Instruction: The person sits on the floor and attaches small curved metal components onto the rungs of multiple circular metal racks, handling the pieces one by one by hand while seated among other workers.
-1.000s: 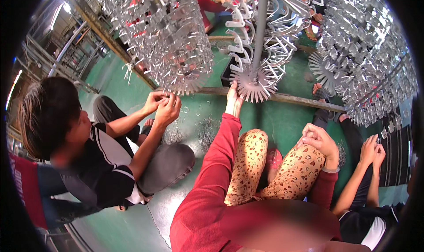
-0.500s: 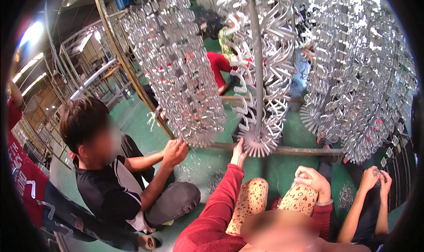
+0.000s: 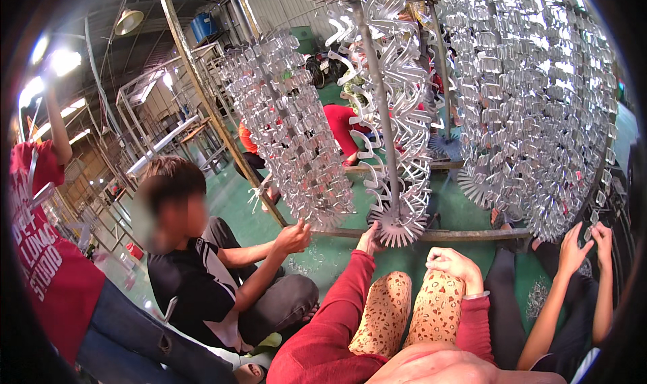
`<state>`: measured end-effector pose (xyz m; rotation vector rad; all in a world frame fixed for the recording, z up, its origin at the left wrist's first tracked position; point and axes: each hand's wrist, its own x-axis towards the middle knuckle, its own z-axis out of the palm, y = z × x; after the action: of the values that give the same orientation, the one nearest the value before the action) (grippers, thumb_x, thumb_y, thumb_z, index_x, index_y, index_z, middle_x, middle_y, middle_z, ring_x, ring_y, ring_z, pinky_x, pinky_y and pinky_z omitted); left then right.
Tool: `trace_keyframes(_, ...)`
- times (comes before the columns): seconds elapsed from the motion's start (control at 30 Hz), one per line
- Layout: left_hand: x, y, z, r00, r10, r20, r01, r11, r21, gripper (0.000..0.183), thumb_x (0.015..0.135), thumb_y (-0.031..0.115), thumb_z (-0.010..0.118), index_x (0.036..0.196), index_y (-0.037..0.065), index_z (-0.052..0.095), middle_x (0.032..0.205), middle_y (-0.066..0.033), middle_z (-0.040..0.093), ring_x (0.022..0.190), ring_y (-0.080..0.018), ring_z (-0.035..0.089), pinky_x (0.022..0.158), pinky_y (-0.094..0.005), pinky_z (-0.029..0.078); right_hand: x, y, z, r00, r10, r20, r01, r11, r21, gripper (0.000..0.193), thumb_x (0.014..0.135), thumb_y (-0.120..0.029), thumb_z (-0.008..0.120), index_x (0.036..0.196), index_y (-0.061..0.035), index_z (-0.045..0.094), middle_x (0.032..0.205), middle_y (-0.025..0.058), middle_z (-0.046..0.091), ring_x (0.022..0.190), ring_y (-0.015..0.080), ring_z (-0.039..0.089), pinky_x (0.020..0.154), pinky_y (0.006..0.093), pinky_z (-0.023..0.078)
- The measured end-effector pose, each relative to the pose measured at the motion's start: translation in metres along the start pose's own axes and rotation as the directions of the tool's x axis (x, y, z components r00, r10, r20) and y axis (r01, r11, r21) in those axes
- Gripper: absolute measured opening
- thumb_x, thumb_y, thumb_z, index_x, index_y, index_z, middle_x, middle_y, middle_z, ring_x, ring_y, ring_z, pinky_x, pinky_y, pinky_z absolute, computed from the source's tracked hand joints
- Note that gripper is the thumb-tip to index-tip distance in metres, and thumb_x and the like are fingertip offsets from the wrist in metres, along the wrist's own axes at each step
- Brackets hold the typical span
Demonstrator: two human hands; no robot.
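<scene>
In front of me stands a grey pole (image 3: 384, 108) hung with shiny bent metal pieces (image 3: 411, 108). At its foot is a slotted, fan-like metal disc (image 3: 399, 228). My left hand (image 3: 368, 240), its arm in a red sleeve, has its fingers closed at the left edge of this disc. Above my patterned trouser knee (image 3: 441, 296) rests my right hand (image 3: 453, 265), with curled fingers and a band at the wrist. Whatever may lie inside those fingers is hidden.
Poles crowded with small metal pieces stand left (image 3: 290, 128) and right (image 3: 532, 114). A metal floor bar (image 3: 465, 235) runs below them. A seated person (image 3: 202, 269) works at my left; a co-worker's hands (image 3: 586, 246) are at my right. A person in red (image 3: 60, 249) stands far left.
The view has shifted, so the poles and the seated person at left appear displaced. My left hand stays at the disc. My right hand has settled lower onto my knee.
</scene>
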<state>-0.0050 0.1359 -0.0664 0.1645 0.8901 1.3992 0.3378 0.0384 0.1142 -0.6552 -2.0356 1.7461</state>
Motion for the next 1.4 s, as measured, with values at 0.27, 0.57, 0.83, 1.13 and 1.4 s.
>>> trace_keyframes(0.27,-0.039,-0.015,-0.022,0.986,0.055,-0.157,-0.045,0.997,0.063,0.045,0.076,0.041,0.068,0.106,0.012,0.050,0.098,-0.0091,0.055,0.082,-0.0245,0.053,0.075,-0.0491,0.044,-0.015,-0.033,0.014,0.993,-0.031,-0.112,0.013,0.987,-0.161,0.010,0.079,-0.012,0.061,0.076,-0.0025,0.058,0.068,0.0065,0.058,0.065,0.0154,0.055,0.062,0.0295,0.045)
trace_keyframes(0.57,-0.099,-0.099,-0.019,0.940,0.322,-0.115,-0.254,0.883,0.394,0.039,0.082,0.025,0.064,0.109,-0.002,0.055,0.085,-0.0073,0.059,0.067,-0.0141,0.051,0.067,-0.0297,0.047,0.001,0.018,0.001,0.997,-0.078,-0.017,0.077,0.995,-0.060,0.017,0.083,-0.016,0.058,0.083,-0.0020,0.050,0.075,0.0122,0.063,0.070,0.0187,0.061,0.066,0.0290,0.047)
trace_keyframes(0.83,-0.140,-0.095,-0.008,0.833,0.539,0.127,-0.224,0.119,0.967,0.040,0.083,0.032,0.056,0.109,0.002,0.059,0.100,-0.0185,0.063,0.097,-0.0304,0.059,0.085,-0.0364,0.045,-0.025,-0.035,0.014,0.995,0.001,-0.103,-0.011,0.995,-0.098,0.010,0.081,-0.016,0.059,0.077,-0.0070,0.055,0.067,0.0003,0.052,0.066,0.0085,0.048,0.061,0.0245,0.040)
trace_keyframes(1.13,-0.170,-0.106,-0.040,0.970,0.229,-0.078,0.038,0.173,0.984,0.062,0.083,0.055,0.045,0.092,-0.003,0.064,0.087,-0.0248,0.063,0.089,-0.0357,0.061,0.077,-0.0396,0.045,-0.015,-0.015,0.008,1.000,-0.014,-0.025,0.014,1.000,0.026,0.015,0.084,-0.014,0.057,0.084,-0.0009,0.051,0.075,0.0116,0.064,0.069,0.0175,0.062,0.065,0.0281,0.047)
trace_keyframes(1.4,-0.172,-0.082,-0.088,0.947,0.316,-0.060,0.002,0.179,0.984,0.048,0.083,0.047,0.051,0.091,0.002,0.067,0.080,-0.0078,0.066,0.072,-0.0167,0.059,0.063,-0.0308,0.046,-0.013,0.000,0.003,1.000,0.014,-0.015,-0.012,0.983,0.181,0.014,0.084,-0.012,0.056,0.084,-0.0003,0.050,0.075,0.0149,0.064,0.070,0.0211,0.063,0.066,0.0301,0.048)
